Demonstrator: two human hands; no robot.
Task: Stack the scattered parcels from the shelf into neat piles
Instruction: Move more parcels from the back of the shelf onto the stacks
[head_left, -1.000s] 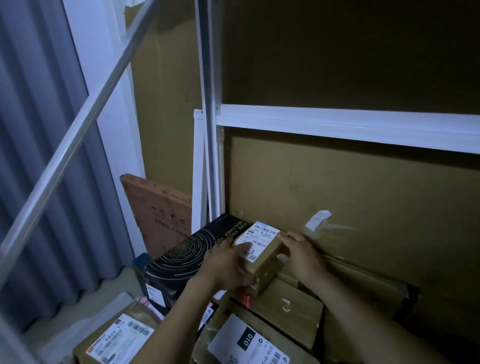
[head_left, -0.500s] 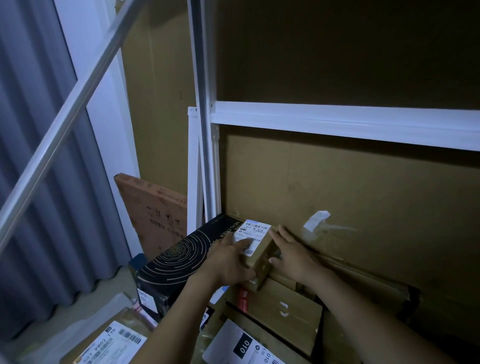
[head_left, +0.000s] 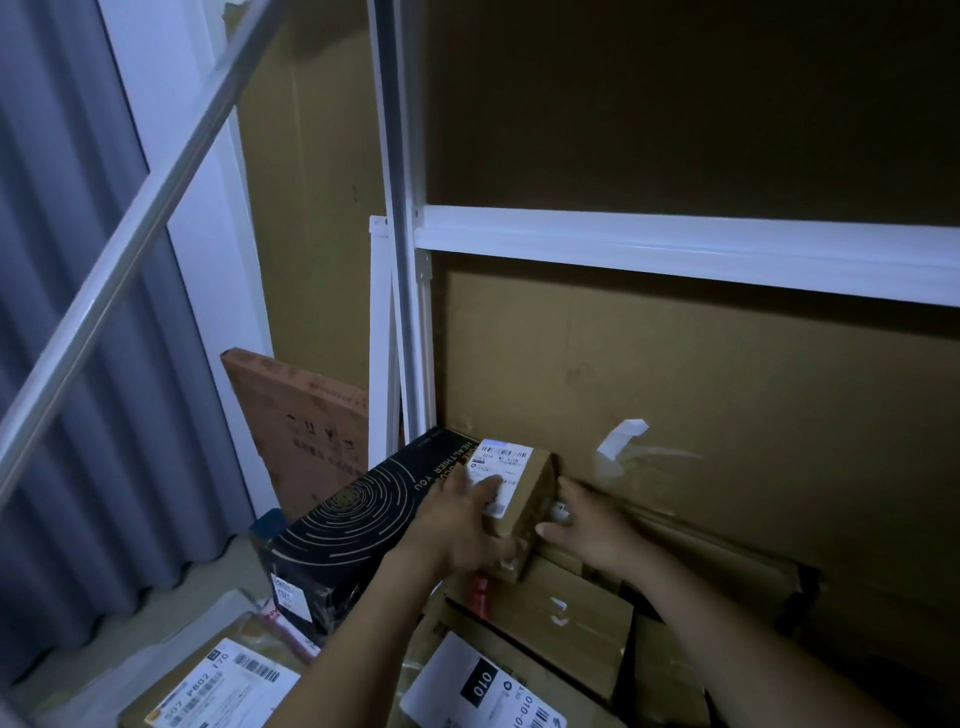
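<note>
A small brown parcel (head_left: 524, 493) with a white label on top sits tilted on a flat brown box (head_left: 561, 618), against the black box with gold rings (head_left: 353, 525). My left hand (head_left: 457, 525) grips the parcel's left side, fingers over the label and thumb under the near corner. My right hand (head_left: 587, 525) lies at the parcel's right side with straight fingers touching it. Below lie a parcel with a white "010" label (head_left: 483, 686) and another labelled parcel (head_left: 218, 691).
A white shelf rail (head_left: 675, 249) and upright post (head_left: 405, 260) frame brown cardboard backing. A reddish board (head_left: 301, 421) leans at the left. Grey curtain (head_left: 78, 415) and a slanted metal bar (head_left: 130, 234) fill the left side. Flattened cardboard (head_left: 727, 561) lies to the right.
The small parcel has been pushed back and left against the black box. My right hand's fingers have straightened beside it; my left hand keeps its grip.
</note>
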